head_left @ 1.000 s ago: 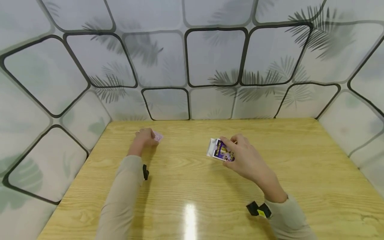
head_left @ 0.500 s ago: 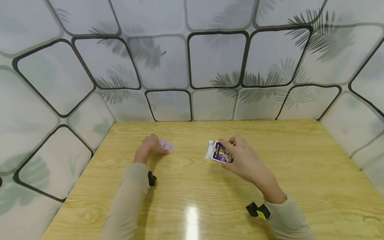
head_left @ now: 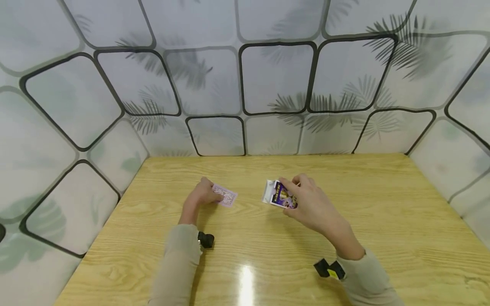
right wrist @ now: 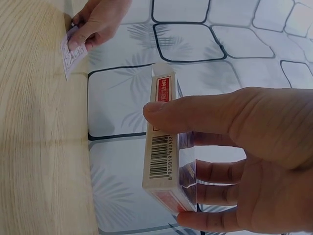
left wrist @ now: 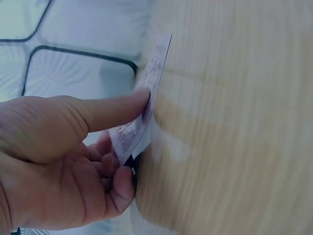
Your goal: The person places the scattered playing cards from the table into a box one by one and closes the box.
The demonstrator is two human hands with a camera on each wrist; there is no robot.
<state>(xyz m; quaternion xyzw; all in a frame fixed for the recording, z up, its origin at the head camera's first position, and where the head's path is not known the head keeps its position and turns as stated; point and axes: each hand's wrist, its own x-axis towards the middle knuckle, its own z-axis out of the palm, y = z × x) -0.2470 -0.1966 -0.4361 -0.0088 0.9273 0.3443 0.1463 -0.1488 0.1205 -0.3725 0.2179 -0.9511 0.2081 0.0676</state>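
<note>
My left hand [head_left: 202, 194] pinches a playing card [head_left: 226, 196] with a pale purple patterned back. In the left wrist view the thumb lies across that back, with the fingers curled beneath. On the right, my right hand [head_left: 311, 202] grips a playing card box [head_left: 284, 195], purple and gold on its face, its open white flap toward the left. The right wrist view shows the box's narrow side with a barcode [right wrist: 160, 156] and a red label, the thumb pressed over it. A gap of table separates card and box.
Both hands are over a light wood-grain table [head_left: 245, 238]. A pale curtain [head_left: 275, 80] with dark outlined shapes and leaf prints surrounds its back and sides. Black camera mounts [head_left: 206, 240] sit at both sleeve cuffs.
My left hand has moved right and a little toward me with the card, bringing it closer to the box. More of the card's back shows now. The right hand stays almost still.
</note>
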